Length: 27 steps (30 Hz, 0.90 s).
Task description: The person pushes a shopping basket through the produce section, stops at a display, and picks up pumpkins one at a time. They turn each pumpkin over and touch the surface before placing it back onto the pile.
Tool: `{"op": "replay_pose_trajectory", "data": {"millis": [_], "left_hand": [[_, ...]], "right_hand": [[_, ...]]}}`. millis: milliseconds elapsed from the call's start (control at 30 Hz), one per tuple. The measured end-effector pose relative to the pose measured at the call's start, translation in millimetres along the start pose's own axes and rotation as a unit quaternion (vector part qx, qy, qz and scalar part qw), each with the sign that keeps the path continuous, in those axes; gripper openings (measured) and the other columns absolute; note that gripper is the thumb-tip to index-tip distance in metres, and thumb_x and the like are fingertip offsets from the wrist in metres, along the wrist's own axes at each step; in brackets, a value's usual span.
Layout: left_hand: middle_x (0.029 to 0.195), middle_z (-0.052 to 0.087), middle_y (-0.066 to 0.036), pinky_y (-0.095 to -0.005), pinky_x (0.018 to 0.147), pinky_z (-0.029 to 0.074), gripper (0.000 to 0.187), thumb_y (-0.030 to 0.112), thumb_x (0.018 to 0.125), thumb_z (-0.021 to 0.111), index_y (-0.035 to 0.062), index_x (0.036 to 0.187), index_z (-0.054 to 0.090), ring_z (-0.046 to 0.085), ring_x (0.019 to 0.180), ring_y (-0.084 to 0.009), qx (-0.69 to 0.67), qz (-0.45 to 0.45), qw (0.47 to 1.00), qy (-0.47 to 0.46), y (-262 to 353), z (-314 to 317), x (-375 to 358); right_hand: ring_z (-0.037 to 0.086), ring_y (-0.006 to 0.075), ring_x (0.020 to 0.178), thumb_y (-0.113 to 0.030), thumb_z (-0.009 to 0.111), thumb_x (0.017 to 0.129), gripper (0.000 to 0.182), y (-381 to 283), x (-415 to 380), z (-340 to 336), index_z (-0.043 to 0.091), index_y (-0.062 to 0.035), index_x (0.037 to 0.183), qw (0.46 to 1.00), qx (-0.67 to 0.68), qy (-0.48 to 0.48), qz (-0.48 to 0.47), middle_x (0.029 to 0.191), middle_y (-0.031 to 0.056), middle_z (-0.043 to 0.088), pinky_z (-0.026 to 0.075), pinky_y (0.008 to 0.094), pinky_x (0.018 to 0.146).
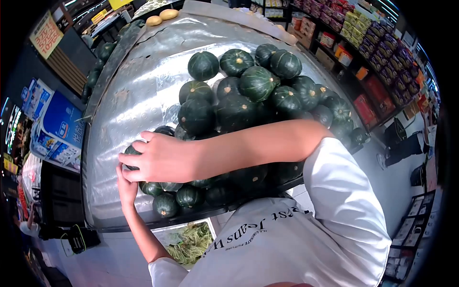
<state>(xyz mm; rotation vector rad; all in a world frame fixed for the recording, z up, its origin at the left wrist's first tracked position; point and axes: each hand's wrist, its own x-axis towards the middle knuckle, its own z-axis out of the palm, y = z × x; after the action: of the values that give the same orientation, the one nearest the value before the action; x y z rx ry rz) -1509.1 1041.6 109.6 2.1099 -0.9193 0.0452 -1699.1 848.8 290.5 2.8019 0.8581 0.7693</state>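
Note:
At the left end of a pile of dark green pumpkins (235,111), my right hand (160,155) reaches across and curls its fingers over one small green pumpkin (130,152). My left hand (126,187) is against the near left side of that same pumpkin, thumb or finger pointing up; part of it is hidden behind my right hand. Most of the held pumpkin is covered by my fingers. Smaller pumpkins (166,204) lie just below my right wrist, near the stand's front edge. My right forearm hides the middle of the pile.
The pumpkins rest on a silver-lined display stand (114,100) with a dark rim. Two yellowish oval items (168,14) lie at its far edge. A crate of green beans (189,244) is below the front edge. Packaged goods shelves (373,43) and another person's leg (404,146) are at right.

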Motion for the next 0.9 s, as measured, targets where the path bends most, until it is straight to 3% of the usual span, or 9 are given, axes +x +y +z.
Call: {"op": "replay_pose_trajectory", "data": {"millis": [133,233,333,400,467,533,667,800,900], "left_hand": [[0.141,0.039,-0.023,-0.0493,0.109,0.026,0.067,0.007,0.082,0.063,0.0046,0.14,0.031,0.034,0.133,-0.0407,0.181,-0.047,0.971,0.149,74,0,-3],[0.141,0.04,-0.021,-0.0517,0.11,0.023,0.066,0.006,0.082,0.065,0.0032,0.14,0.033,0.033,0.134,-0.0397,0.087,0.106,0.97,0.201,167,14,6],[0.141,0.041,-0.019,-0.0445,0.111,0.024,0.062,0.007,0.083,0.065,0.0001,0.138,0.036,0.034,0.135,-0.0348,0.045,0.226,0.954,0.192,256,39,11],[0.142,0.041,-0.018,-0.0434,0.112,0.023,0.063,0.006,0.082,0.063,0.0003,0.138,0.036,0.034,0.136,-0.0324,-0.001,0.296,0.945,0.142,310,56,20],[0.136,0.048,-0.019,-0.0469,0.111,0.026,0.06,0.006,0.078,0.067,0.0011,0.133,0.043,0.037,0.133,-0.0373,-0.023,0.322,0.943,0.081,370,71,35],[0.131,0.051,-0.02,-0.0445,0.107,0.033,0.052,0.01,0.078,0.068,-0.0001,0.126,0.05,0.044,0.127,-0.0377,-0.027,0.339,0.94,0.001,433,92,58],[0.119,0.056,-0.021,-0.0404,0.096,0.042,0.05,0.021,0.083,0.064,-0.0005,0.125,0.048,0.052,0.113,-0.0373,0.03,0.406,0.907,-0.107,523,165,121],[0.109,0.062,-0.025,-0.0427,0.086,0.048,0.064,0.027,0.08,0.066,0.0075,0.136,0.041,0.061,0.101,-0.0367,0.191,0.237,0.884,-0.354,584,252,182],[0.113,0.063,-0.017,-0.0405,0.085,0.049,0.076,0.024,0.069,0.072,0.0045,0.136,0.041,0.061,0.105,-0.0328,0.319,0.2,0.831,-0.411,568,338,238]], "right_hand": [[0.061,0.0218,0.086,-0.017,0.064,0.077,0.037,38,-83,-101,0.057,-0.01,0.112,0.992,-0.103,0.051,0.054,0.12,0.0101,0.056,0.048,0.0313,0.075],[0.062,0.0253,0.094,-0.017,0.068,0.077,0.044,78,-154,-168,0.054,-0.0096,0.119,0.968,-0.111,0.098,0.202,0.118,0.0117,0.057,0.051,0.0335,0.08],[0.062,0.028,0.098,-0.018,0.068,0.08,0.049,128,-239,-217,0.052,-0.0121,0.125,0.906,-0.17,0.177,0.345,0.117,0.0151,0.057,0.05,0.0353,0.087],[0.061,0.0254,0.099,-0.019,0.069,0.081,0.051,173,-306,-233,0.05,-0.0096,0.127,0.876,-0.148,0.147,0.435,0.118,0.0134,0.057,0.05,0.0353,0.087],[0.059,0.0221,0.099,-0.021,0.071,0.081,0.055,219,-366,-240,0.048,-0.0075,0.128,0.823,0.073,0.09,0.557,0.118,0.0111,0.056,0.049,0.0337,0.085],[0.057,0.0198,0.098,-0.022,0.073,0.078,0.06,265,-422,-226,0.047,-0.0056,0.129,0.822,0.066,0.002,0.566,0.119,0.0119,0.054,0.048,0.0311,0.083],[0.05,0.0228,0.112,-0.023,0.081,0.068,0.078,304,-465,-183,0.042,-0.0069,0.134,0.774,0.281,-0.012,0.568,0.126,0.0146,0.048,0.044,0.036,0.092],[0.049,0.0245,0.117,-0.022,0.084,0.062,0.095,318,-457,-132,0.031,-0.0074,0.14,0.769,0.358,-0.013,0.529,0.132,0.0163,0.043,0.042,0.0358,0.096],[0.048,0.0294,0.12,-0.024,0.086,0.055,0.104,337,-448,-92,0.03,-0.0014,0.14,0.786,0.4,0.015,0.471,0.133,0.0201,0.044,0.04,0.0374,0.1]]}}
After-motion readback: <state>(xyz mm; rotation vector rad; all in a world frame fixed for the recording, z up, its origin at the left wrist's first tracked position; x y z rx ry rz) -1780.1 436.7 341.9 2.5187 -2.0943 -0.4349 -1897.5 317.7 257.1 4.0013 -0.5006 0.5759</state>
